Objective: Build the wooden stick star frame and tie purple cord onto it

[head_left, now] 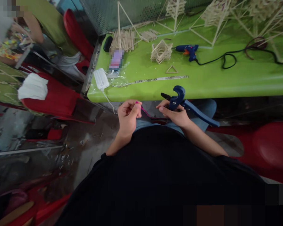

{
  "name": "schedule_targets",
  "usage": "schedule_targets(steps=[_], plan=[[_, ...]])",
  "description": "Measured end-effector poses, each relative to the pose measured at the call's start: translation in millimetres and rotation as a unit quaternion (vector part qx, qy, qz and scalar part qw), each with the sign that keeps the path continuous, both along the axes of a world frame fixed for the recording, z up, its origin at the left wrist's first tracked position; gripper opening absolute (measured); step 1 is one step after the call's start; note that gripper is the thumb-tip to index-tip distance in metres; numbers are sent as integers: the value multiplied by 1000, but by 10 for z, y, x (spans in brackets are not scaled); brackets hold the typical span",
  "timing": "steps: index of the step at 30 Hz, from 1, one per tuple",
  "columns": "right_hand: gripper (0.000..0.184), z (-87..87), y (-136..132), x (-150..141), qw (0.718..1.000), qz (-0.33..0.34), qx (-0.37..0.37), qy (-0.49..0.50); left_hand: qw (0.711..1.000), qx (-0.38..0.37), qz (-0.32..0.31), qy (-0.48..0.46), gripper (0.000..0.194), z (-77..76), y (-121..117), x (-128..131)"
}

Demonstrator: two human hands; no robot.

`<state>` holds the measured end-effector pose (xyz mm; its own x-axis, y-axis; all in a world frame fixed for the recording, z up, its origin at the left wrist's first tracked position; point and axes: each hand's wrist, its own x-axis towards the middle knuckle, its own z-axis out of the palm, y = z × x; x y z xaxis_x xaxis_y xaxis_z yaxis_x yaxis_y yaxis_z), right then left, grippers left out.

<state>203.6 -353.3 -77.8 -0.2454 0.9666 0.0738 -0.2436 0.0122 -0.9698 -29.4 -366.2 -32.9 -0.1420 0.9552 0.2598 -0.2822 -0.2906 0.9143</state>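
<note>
My left hand (129, 116) is closed in a pinch on a thin pink stick (145, 110) that slants towards my right hand. My right hand (175, 115) is wrapped round a dark blue hand cutter (182, 101) with a hooked jaw and long handles running out to the right. Both hands sit over my lap, just below the front edge of the green table (202, 84). The stick's far end lies close to the cutter's jaw; whether it is inside the jaw I cannot tell.
On the green table lie a blue glue gun (188, 50) with a black cord, stacks of pale wooden sticks (160, 51), stick frames at the back, a white power adapter (101, 78) and a long strip. Red plastic chairs (56, 97) stand left and right. Another person sits at the far left.
</note>
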Motion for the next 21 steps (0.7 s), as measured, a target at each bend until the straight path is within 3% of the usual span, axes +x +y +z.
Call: schedule_targets(steps=[5,10,14,21], plan=[[37,206,-91,-236,998,53,30,-1,999,-28,-32,1,22,-11,-28,118],[43,105,-106,-439,996,60,-26,62,1000,-22,-4,19,23,-57,31,196],[43,37,-77,-438,990,91,-55,93,999,-9,42,13,27,-26,134,179],[44,-43,-17,-269,982,127,-62,124,996,11,67,-57,35,124,396,-128]])
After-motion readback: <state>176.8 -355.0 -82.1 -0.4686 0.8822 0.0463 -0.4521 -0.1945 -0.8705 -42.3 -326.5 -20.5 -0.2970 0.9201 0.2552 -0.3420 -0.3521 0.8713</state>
